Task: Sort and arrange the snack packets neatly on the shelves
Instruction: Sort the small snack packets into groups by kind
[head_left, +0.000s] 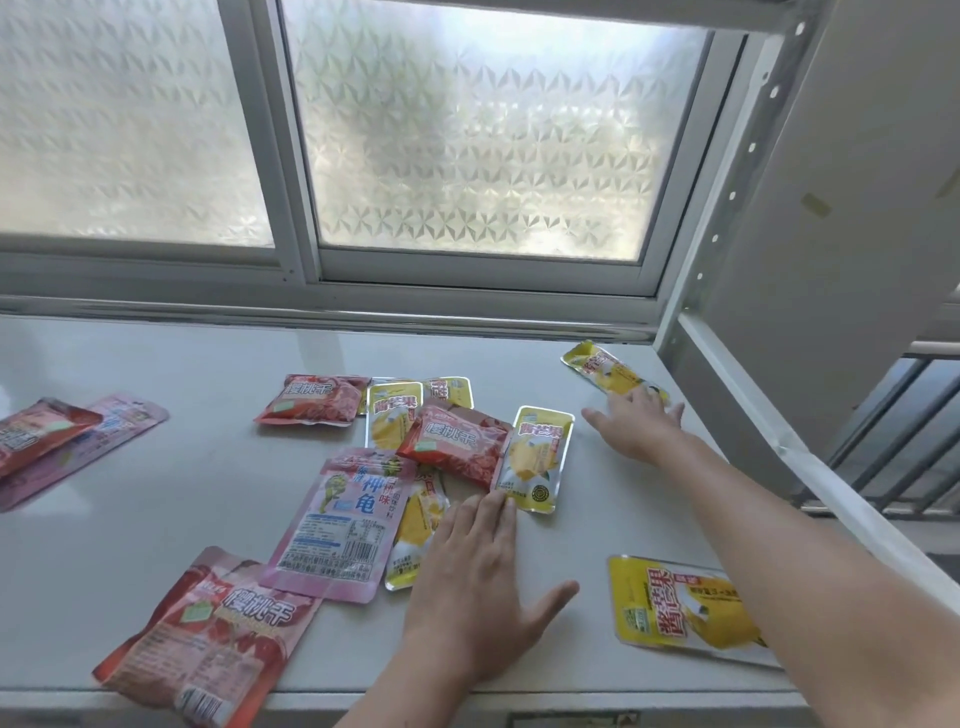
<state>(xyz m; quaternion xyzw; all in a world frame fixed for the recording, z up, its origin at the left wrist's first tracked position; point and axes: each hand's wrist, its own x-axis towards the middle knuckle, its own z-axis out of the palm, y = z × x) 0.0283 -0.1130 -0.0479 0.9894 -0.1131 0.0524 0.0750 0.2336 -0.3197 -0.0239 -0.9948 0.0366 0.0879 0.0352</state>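
Observation:
Red, pink and yellow snack packets lie scattered on a white shelf (156, 493). My left hand (472, 577) lies flat, fingers apart, its fingertips touching a yellow mango packet (537, 457) and partly covering another yellow packet (415, 535). My right hand (636, 421) reaches to the far right, fingers spread, resting on the lower end of a yellow packet (602, 369) near the shelf post. A red packet (457, 444) sits in the middle pile beside a pink packet (343, 525). Another yellow packet (680, 605) lies under my right forearm.
A red packet (208, 639) overhangs the shelf's front edge. Another red packet (311, 400) lies further back, and a red and a pink packet (67, 441) lie at the far left. A frosted window (467, 130) stands behind. A white perforated shelf post (727, 208) rises at right.

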